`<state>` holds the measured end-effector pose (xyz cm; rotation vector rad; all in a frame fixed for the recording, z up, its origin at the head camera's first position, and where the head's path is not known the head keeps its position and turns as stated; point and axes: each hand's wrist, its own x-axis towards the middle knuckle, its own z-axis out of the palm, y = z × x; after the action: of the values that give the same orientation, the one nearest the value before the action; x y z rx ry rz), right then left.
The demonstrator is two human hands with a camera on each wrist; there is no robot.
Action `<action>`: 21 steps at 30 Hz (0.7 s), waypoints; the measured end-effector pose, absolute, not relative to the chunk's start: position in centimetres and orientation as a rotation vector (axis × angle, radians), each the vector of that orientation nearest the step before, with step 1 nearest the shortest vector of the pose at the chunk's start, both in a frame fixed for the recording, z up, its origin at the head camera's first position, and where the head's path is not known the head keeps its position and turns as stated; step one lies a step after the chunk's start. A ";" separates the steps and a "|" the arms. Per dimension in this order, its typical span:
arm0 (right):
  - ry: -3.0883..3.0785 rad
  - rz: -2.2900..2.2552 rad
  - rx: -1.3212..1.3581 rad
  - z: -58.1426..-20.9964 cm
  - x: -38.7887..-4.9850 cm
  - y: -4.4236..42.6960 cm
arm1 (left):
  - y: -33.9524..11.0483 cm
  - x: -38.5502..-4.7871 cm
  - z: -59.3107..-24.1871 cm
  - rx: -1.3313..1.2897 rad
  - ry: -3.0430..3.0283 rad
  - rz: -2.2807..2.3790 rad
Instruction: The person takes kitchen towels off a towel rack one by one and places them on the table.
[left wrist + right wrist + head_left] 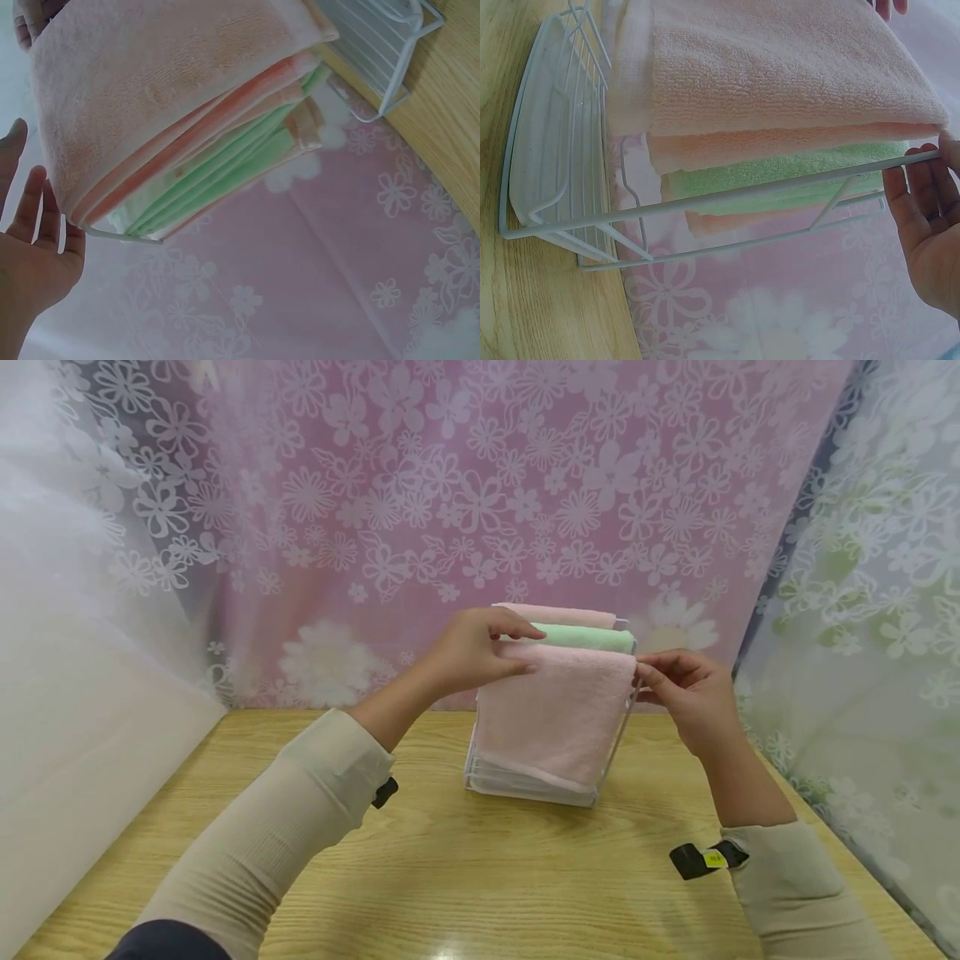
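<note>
A white wire towel rack (pixel 742 189) stands on the table, a pale pink towel (pixel 555 718) draped over its front bar. Behind it hang a mint green towel (pixel 588 638) and another pink towel (pixel 558 614). My left hand (pixel 468 647) is at the front towel's upper left corner, thumb before it and fingers reaching over the top. In the left wrist view, the left fingers (pixel 28 206) are loosely extended beside the bar's end. My right hand (pixel 693 697) pinches the rack's upper right corner, thumb beside the pink towel's edge.
A white tray (pixel 536 120) forms the rack's base. The wood-grain table (pixel 450 877) extends around it. A pink floral curtain (pixel 420 527) hangs close behind, with a pale sheet (pixel 90 693) at left and a floral sheet (pixel 862 652) at right.
</note>
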<state>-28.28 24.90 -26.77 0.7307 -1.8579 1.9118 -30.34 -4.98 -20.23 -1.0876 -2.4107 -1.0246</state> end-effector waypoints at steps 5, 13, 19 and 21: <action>-1.843 1.915 0.754 -26.8 -28.4 24.9 | -4.7 -30.5 -19.7 -1.094 -2.444 -0.975; -1.829 1.914 0.770 -26.8 -28.5 24.9 | -4.1 -31.1 -18.9 -1.114 -2.531 -0.974; -1.832 1.920 0.748 -27.0 -28.6 25.0 | -3.5 -31.8 -18.5 -1.163 -2.597 -0.989; -1.839 1.920 0.733 -27.0 -28.6 25.1 | -3.2 -32.0 -18.5 -1.173 -2.611 -0.991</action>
<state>-28.61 25.06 -27.01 0.7328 -1.8385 1.9201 -32.03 -3.25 -18.46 -1.1731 -2.6113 -0.9913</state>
